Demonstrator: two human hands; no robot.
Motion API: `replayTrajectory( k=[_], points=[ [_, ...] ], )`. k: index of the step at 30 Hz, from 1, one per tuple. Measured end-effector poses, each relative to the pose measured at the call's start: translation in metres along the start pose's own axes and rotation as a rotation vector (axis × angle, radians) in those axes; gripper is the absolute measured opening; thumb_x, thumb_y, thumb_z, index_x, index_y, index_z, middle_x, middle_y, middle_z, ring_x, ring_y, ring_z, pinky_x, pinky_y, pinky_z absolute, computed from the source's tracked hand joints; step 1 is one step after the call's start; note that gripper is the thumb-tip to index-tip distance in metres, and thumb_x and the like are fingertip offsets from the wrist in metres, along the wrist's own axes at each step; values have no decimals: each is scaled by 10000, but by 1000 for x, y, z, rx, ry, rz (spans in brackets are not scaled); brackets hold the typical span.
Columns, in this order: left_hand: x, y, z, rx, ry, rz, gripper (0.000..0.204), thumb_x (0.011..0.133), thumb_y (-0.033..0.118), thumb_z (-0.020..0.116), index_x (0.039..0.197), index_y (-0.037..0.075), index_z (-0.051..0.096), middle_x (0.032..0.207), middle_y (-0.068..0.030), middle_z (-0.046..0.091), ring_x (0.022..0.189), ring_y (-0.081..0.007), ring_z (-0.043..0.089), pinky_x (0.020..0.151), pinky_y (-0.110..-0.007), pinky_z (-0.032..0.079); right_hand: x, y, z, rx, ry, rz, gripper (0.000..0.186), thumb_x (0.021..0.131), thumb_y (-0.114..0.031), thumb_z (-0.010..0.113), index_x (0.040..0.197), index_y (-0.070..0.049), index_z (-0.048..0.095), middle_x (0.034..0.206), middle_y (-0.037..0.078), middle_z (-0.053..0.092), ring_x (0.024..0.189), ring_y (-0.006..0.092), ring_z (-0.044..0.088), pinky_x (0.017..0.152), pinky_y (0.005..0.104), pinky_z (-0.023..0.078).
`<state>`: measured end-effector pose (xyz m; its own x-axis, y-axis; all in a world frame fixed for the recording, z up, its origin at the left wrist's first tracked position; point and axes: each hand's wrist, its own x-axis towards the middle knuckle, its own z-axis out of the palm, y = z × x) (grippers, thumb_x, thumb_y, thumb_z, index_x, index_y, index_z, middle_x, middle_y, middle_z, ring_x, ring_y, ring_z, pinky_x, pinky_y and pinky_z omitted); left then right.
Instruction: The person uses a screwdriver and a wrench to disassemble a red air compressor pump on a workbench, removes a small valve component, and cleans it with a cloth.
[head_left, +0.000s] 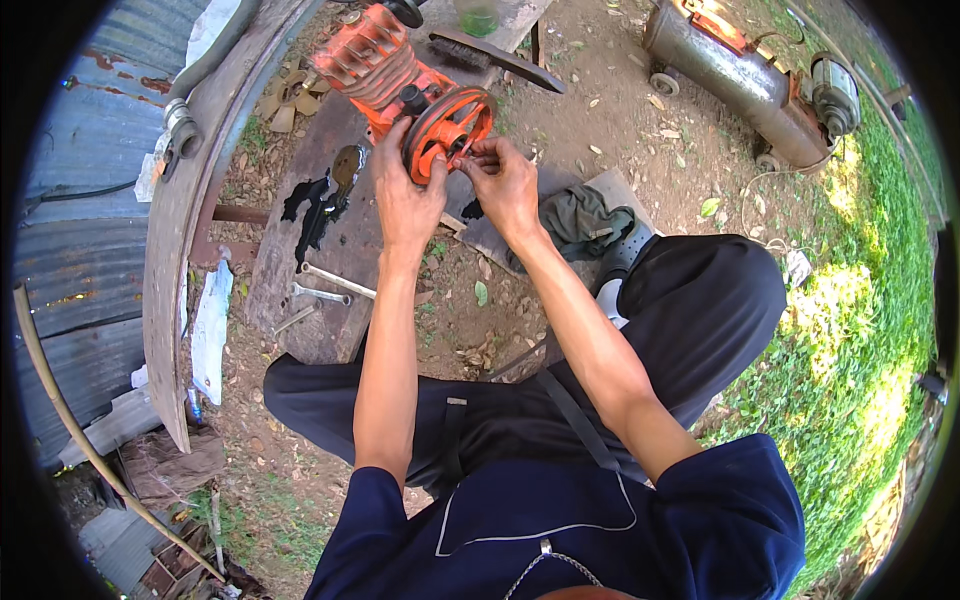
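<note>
An orange compressor pump (pixel 368 62) with a finned cylinder stands on a dark wooden board at the top middle. Its spoked orange flywheel (pixel 447 134) faces me. My left hand (pixel 407 195) is closed against the wheel's lower left, thumb at the rim and fingers partly hidden behind it. At the hub, my right hand (pixel 507 190) pinches with thumb and fingertips. Whatever small part lies between those fingertips is too small to make out.
Two wrenches (pixel 340 281) lie on the board, near a black oil spill (pixel 314 212). A wire brush (pixel 498 61) and a glass jar (pixel 479 18) are beyond. Crumpled dark cloth (pixel 582 218) sits by my shoe. A metal tank (pixel 722 82) with a motor (pixel 835 95) lies far right.
</note>
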<state>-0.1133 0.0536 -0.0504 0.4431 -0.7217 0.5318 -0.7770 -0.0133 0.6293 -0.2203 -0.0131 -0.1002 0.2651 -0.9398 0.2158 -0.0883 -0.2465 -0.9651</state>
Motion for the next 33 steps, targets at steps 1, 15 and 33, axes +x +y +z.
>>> replayTrajectory(
  k=[1,15,33],
  points=[
    [2,-4,3,-100,-53,-64,520,833,90,682,1292,-18,461,1196,-224,545,1100,-377,550,944,-457,431,0,-2,1,0,8,-8,247,807,-89,773,958,36,622,848,112,708,767,156,694,697,281,563],
    [-8,-18,19,-177,-16,-204,325,891,-35,474,1213,-36,438,1132,-271,549,1072,-451,553,902,-477,440,-11,6,12,58,92,-63,155,874,-26,670,1009,41,635,924,150,688,789,209,695,701,311,555],
    [-8,-16,19,-205,2,-240,331,882,-38,482,1211,-30,449,1138,-263,560,1077,-443,558,909,-480,444,-1,13,19,-305,99,-192,229,977,-197,571,949,30,590,787,192,646,682,301,626,657,424,470]
  ],
)
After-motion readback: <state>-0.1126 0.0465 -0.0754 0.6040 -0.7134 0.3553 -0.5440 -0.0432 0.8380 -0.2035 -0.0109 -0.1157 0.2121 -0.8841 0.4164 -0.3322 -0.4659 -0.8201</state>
